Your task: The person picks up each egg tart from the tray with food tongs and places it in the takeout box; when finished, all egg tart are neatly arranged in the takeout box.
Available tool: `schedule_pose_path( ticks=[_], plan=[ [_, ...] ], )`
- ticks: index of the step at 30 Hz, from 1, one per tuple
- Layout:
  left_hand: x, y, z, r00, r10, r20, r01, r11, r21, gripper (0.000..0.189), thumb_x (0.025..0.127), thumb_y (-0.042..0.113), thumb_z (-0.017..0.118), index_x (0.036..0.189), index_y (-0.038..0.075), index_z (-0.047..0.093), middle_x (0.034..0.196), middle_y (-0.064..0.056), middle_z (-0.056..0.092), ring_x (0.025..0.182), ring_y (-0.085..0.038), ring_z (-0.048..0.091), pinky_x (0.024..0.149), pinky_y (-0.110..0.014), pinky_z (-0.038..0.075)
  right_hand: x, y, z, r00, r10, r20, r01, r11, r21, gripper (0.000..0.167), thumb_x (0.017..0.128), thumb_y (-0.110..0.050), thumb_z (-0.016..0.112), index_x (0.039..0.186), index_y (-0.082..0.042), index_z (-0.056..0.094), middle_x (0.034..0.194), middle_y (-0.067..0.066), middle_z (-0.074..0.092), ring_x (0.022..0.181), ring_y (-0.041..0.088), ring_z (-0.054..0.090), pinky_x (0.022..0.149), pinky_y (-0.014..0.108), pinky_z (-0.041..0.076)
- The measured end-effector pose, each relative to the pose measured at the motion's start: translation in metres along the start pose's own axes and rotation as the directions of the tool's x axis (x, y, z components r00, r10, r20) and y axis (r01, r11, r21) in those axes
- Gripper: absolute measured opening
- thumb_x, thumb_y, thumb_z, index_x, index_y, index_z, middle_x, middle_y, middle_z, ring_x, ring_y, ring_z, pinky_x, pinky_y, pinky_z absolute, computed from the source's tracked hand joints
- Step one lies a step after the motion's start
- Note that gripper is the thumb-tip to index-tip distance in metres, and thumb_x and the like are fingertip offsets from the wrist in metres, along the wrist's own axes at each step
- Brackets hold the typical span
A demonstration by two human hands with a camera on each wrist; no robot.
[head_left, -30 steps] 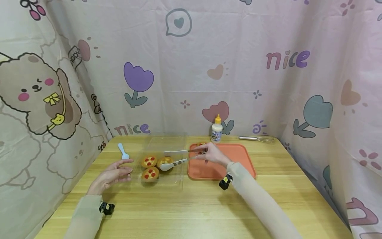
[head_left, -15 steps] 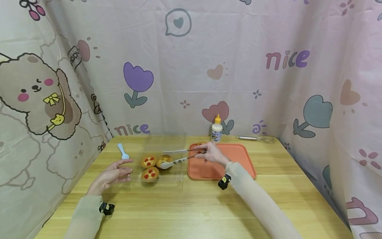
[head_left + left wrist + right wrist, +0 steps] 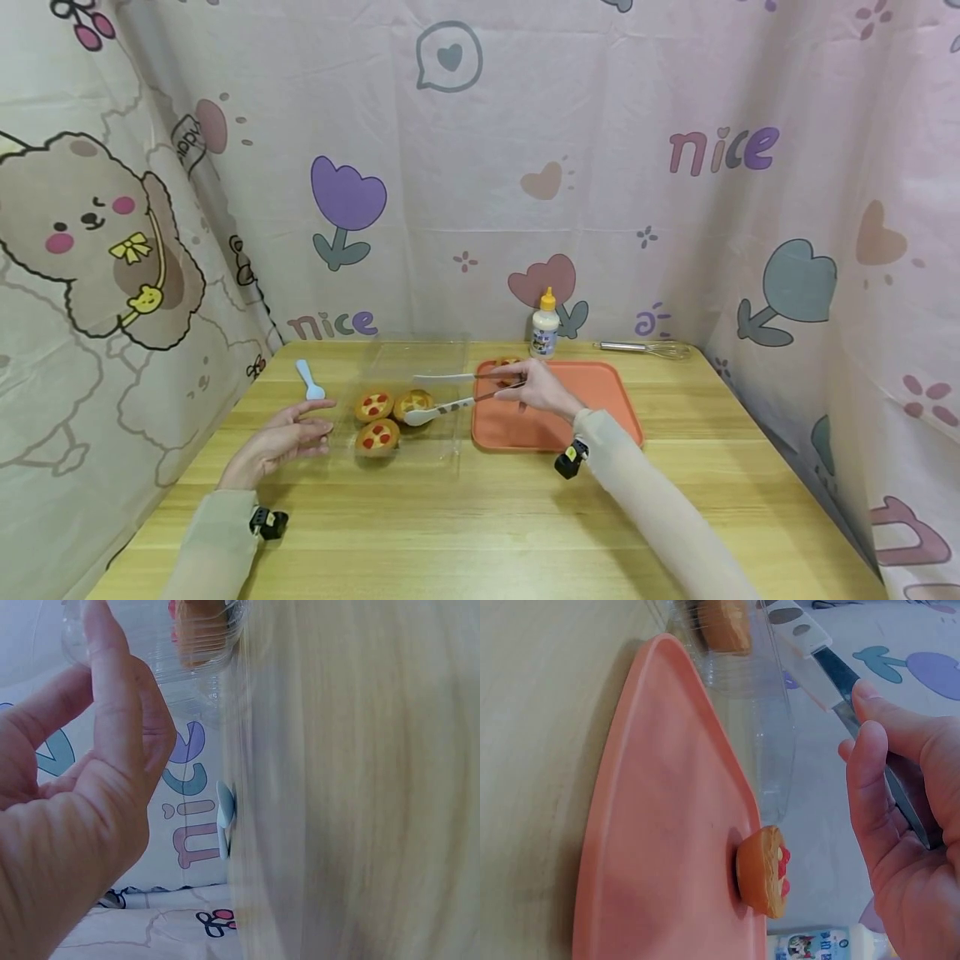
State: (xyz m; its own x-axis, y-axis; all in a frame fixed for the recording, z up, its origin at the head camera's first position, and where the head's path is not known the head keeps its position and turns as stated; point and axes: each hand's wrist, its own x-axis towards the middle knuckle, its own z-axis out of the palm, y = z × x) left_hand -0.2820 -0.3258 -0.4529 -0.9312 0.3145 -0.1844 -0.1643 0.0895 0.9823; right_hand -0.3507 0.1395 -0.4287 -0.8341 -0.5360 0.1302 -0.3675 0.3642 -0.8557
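My right hand (image 3: 543, 390) grips metal tongs (image 3: 907, 799) with white tips, seen in the right wrist and head views. The tongs' arms stand apart over a clear plastic clamshell box (image 3: 442, 454). Inside it are two tarts with red toppings, a rear one (image 3: 374, 407) and a front one (image 3: 377, 437), plus a yellow-topped tart (image 3: 412, 402). The lower tip overlaps the yellow-topped tart; contact is unclear. By the box's left side, my left hand (image 3: 281, 440) has loosely bent fingers and holds nothing; whether a fingertip touches the box cannot be told.
An orange tray (image 3: 585, 425) lies right of the box, bearing a red-topped tart (image 3: 761, 870) at its back left. Behind stands a yellow-capped bottle (image 3: 545, 329), with a whisk (image 3: 645, 349) to its right. A light-blue spoon (image 3: 310, 382) lies at left.
The tongs and right hand shift slightly, ending a little farther right. The yellow-topped tart has moved slightly to the left and back. My left hand stays put.
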Motion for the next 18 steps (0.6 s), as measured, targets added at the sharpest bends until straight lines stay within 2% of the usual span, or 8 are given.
schedule_pose_path(
  ticks=[2, 6, 8, 12, 14, 17, 18],
  plan=[
    [0.0, 0.0, 0.0, 1.0, -0.002, 0.001, 0.002, 1.0, -0.006, 0.07, 0.098, 0.008, 0.059, 0.153, 0.0, 0.018, 0.101, -0.01, 0.058, 0.081, -0.017, 0.066, 0.082, -0.035, 0.061, -0.001, 0.001, -0.002, 1.0, -0.009, -0.001, 0.009, 1.0, 0.006, 0.042, 0.09, -0.021, 0.073, 0.131, -0.018, 0.065, 0.126, 0.005, 0.067, 0.088, 0.044, 0.067, 0.062, 0.062, 0.054],
    [0.0, -0.001, 0.0, 1.0, -0.003, 0.004, 0.003, 1.0, -0.013, 0.068, 0.098, 0.007, 0.058, 0.153, 0.001, 0.02, 0.1, -0.01, 0.058, 0.081, -0.017, 0.066, 0.082, -0.035, 0.061, -0.004, 0.005, -0.006, 1.0, -0.011, -0.014, 0.011, 1.0, 0.027, 0.04, 0.09, -0.021, 0.073, 0.129, -0.02, 0.067, 0.127, 0.011, 0.066, 0.076, 0.05, 0.064, 0.061, 0.062, 0.054],
    [0.0, -0.001, 0.0, 1.0, -0.002, 0.004, 0.002, 1.0, -0.012, 0.067, 0.098, 0.007, 0.058, 0.153, 0.001, 0.021, 0.1, -0.01, 0.058, 0.081, -0.017, 0.066, 0.082, -0.035, 0.061, -0.006, 0.007, -0.008, 1.0, -0.005, -0.024, 0.006, 0.999, 0.042, 0.04, 0.089, -0.022, 0.074, 0.128, -0.021, 0.067, 0.13, 0.013, 0.063, 0.071, 0.049, 0.063, 0.058, 0.061, 0.053],
    [0.002, -0.002, -0.001, 1.0, 0.003, 0.004, -0.003, 1.0, 0.011, 0.067, 0.098, 0.008, 0.058, 0.153, 0.0, 0.02, 0.101, -0.01, 0.059, 0.081, -0.016, 0.066, 0.081, -0.035, 0.061, -0.01, 0.012, -0.013, 0.999, -0.014, -0.034, 0.016, 0.998, 0.064, 0.041, 0.089, -0.023, 0.074, 0.129, -0.021, 0.066, 0.134, 0.017, 0.06, 0.074, 0.026, 0.069, 0.053, 0.052, 0.052],
    [0.002, -0.002, -0.001, 1.0, 0.004, 0.003, -0.004, 1.0, 0.023, 0.068, 0.098, 0.009, 0.058, 0.153, -0.001, 0.018, 0.101, -0.009, 0.06, 0.081, -0.015, 0.066, 0.081, -0.034, 0.061, -0.011, 0.013, -0.015, 0.999, -0.027, -0.028, 0.028, 0.998, 0.062, 0.042, 0.09, -0.023, 0.073, 0.131, -0.02, 0.065, 0.134, 0.018, 0.06, 0.077, 0.02, 0.069, 0.054, 0.053, 0.053],
    [0.003, -0.002, -0.001, 1.0, 0.008, 0.003, -0.008, 0.999, 0.041, 0.068, 0.099, 0.009, 0.057, 0.153, -0.002, 0.017, 0.101, -0.009, 0.06, 0.08, -0.015, 0.066, 0.081, -0.035, 0.061, -0.015, 0.013, -0.019, 0.999, -0.023, -0.049, 0.026, 0.998, 0.057, 0.043, 0.09, -0.025, 0.073, 0.131, -0.019, 0.065, 0.133, 0.017, 0.062, 0.071, 0.029, 0.065, 0.061, 0.061, 0.054],
    [0.003, -0.002, -0.002, 1.0, 0.008, 0.003, -0.008, 0.999, 0.04, 0.068, 0.099, 0.008, 0.057, 0.153, -0.002, 0.017, 0.101, -0.009, 0.06, 0.08, -0.015, 0.066, 0.081, -0.035, 0.061, -0.016, 0.014, -0.021, 0.998, -0.017, -0.059, 0.021, 0.998, 0.065, 0.043, 0.089, -0.024, 0.073, 0.131, -0.017, 0.065, 0.133, 0.017, 0.061, 0.074, 0.032, 0.067, 0.063, 0.063, 0.053]
  ],
)
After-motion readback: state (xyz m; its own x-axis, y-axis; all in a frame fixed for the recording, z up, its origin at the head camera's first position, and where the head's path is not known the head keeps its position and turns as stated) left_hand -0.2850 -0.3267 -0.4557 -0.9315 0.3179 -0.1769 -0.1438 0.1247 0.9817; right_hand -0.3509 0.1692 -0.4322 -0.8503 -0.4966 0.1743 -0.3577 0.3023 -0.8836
